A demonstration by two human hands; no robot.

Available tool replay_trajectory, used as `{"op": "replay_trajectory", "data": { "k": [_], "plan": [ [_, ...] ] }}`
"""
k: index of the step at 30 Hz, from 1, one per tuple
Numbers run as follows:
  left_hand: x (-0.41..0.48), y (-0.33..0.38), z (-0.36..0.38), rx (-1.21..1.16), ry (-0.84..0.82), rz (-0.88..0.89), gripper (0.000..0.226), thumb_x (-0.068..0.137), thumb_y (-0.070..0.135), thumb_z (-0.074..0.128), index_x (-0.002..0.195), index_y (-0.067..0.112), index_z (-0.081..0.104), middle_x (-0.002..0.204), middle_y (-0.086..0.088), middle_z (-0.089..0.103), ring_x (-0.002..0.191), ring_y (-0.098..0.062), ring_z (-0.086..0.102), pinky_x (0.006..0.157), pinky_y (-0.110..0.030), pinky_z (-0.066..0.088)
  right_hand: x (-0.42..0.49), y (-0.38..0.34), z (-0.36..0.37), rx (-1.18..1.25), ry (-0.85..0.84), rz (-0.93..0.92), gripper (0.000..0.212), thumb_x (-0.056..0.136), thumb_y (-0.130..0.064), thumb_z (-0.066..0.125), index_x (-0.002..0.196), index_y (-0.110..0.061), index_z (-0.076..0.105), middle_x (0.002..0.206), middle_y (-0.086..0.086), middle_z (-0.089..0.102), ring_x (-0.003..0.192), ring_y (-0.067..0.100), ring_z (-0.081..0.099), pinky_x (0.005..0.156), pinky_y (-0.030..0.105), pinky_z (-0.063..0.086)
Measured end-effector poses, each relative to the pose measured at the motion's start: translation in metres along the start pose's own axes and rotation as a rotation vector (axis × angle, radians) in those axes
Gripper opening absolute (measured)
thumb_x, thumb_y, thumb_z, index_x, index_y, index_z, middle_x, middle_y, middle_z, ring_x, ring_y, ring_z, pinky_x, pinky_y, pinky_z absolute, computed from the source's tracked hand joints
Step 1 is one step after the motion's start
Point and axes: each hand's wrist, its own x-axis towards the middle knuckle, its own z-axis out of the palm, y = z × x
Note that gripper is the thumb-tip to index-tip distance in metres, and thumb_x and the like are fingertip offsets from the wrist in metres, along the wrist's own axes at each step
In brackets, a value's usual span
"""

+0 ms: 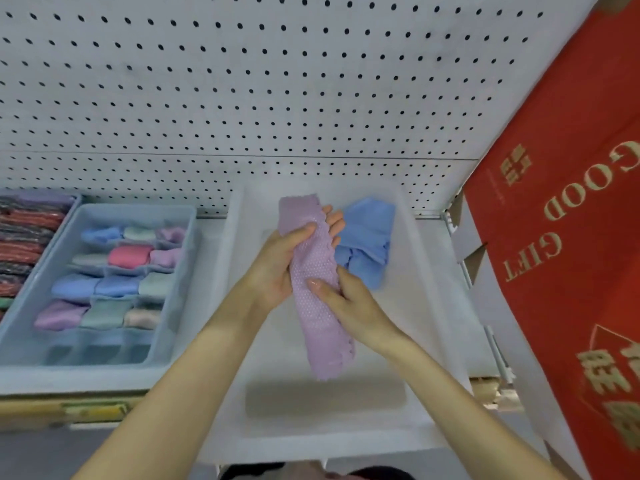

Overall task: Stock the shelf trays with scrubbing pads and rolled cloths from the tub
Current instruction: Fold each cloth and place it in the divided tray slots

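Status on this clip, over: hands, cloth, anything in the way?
Left hand and right hand both grip purple cloth, folded long, not yet rolled, over white tub. Blue cloth lies in tub. Divider tray front row empty; path clear.

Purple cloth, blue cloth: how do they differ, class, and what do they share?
The purple cloth is held by the left hand and right hand; the blue cloth lies in the tub. The purple cloth is a long strip; the blue cloth is bunched. Both are pastel.
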Motion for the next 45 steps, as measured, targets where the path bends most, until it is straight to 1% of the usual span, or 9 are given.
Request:
{"op": "replay_trajectory", "data": {
  "k": [3,7,11,15,19,29,32,41,45],
  "plan": [
    [-0.005,0.008,0.010,0.018,-0.009,0.046,0.035,0.099,0.006,0.037,0.131,0.003,0.050,0.126,-0.010,0.062,0.116,-0.020,0.061,0.095,-0.028,0.051,-0.006,-0.003,0.001,-0.023,0.075,-0.014,0.015,0.096,-0.013,0.052,0.086,-0.020,0.060,0.074,-0.019,0.061,0.068,-0.007,0.052,0.066,0.016,0.041],
    [-0.018,0.023,0.027,0.028,-0.089,0.110,0.035,0.100,0.008,0.037,0.133,0.007,0.049,0.122,-0.010,0.064,0.113,-0.021,0.062,0.089,-0.029,0.053,-0.016,-0.018,-0.005,0.075,0.101,-0.061,0.040,0.098,-0.029,0.047,0.092,0.009,0.057,0.082,0.024,0.056,0.081,0.008,0.047,0.074,0.028,0.037],
    [-0.034,0.038,0.045,0.098,-0.178,0.136,0.036,0.098,0.007,0.039,0.133,0.012,0.049,0.123,-0.013,0.064,0.116,-0.023,0.061,0.090,-0.032,0.053,-0.021,-0.042,-0.012,0.077,0.075,-0.075,0.052,0.086,-0.043,0.058,0.082,0.008,0.055,0.076,0.005,0.051,0.074,0.010,0.045,0.069,0.029,0.035],
    [-0.054,0.052,0.059,0.399,-0.192,0.059,0.032,0.097,0.018,0.045,0.127,0.014,0.057,0.125,-0.009,0.064,0.113,-0.026,0.062,0.086,-0.045,0.055,-0.022,-0.069,-0.029,0.152,0.135,-0.175,0.012,0.089,-0.009,0.061,0.086,0.002,0.065,0.074,0.006,0.060,0.063,0.009,0.052,0.057,0.019,0.043],
    [-0.067,0.055,0.056,0.685,-0.185,-0.080,0.042,0.085,0.038,0.054,0.114,0.010,0.064,0.112,-0.011,0.070,0.104,-0.027,0.067,0.090,-0.038,0.055,-0.022,-0.081,-0.037,0.263,0.213,-0.192,0.016,0.086,-0.002,0.063,0.086,0.014,0.062,0.077,0.017,0.063,0.066,0.021,0.057,0.056,0.024,0.047],
    [-0.074,0.033,0.050,0.755,0.017,0.148,0.017,0.091,0.013,0.061,0.104,0.008,0.070,0.096,-0.013,0.074,0.080,-0.020,0.070,0.069,-0.028,0.058,-0.037,-0.082,-0.049,0.157,0.097,-0.020,0.018,0.089,-0.008,0.062,0.106,-0.002,0.064,0.074,0.009,0.063,0.057,0.011,0.058,0.049,0.019,0.047],
    [-0.075,0.027,0.057,0.736,0.070,0.222,0.016,0.090,0.012,0.063,0.103,0.006,0.070,0.092,-0.014,0.074,0.078,-0.019,0.070,0.069,-0.029,0.058,-0.041,-0.083,-0.050,0.140,0.139,-0.072,0.016,0.088,-0.004,0.061,0.091,0.012,0.060,0.069,0.010,0.061,0.058,0.011,0.056,0.048,0.017,0.046],
    [-0.083,0.040,0.054,0.515,-0.173,0.301,0.036,0.092,-0.007,0.044,0.088,0.011,0.075,0.083,-0.004,0.071,0.076,-0.015,0.067,0.068,-0.024,0.053,-0.044,-0.098,-0.058,0.312,0.032,-0.304,0.036,0.087,0.008,0.051,0.081,-0.017,0.076,0.084,-0.001,0.071,0.080,0.014,0.063,0.074,0.025,0.050],
    [-0.092,0.058,0.069,0.649,-0.192,0.435,0.053,0.086,-0.010,0.035,0.065,0.018,0.075,0.072,0.006,0.069,0.071,-0.008,0.063,0.072,-0.024,0.054,-0.048,-0.115,-0.074,-0.202,0.061,-0.675,0.029,0.069,0.004,0.043,0.065,-0.009,0.068,0.090,-0.010,0.061,0.086,0.014,0.055,0.073,0.028,0.042]
  ]
}}
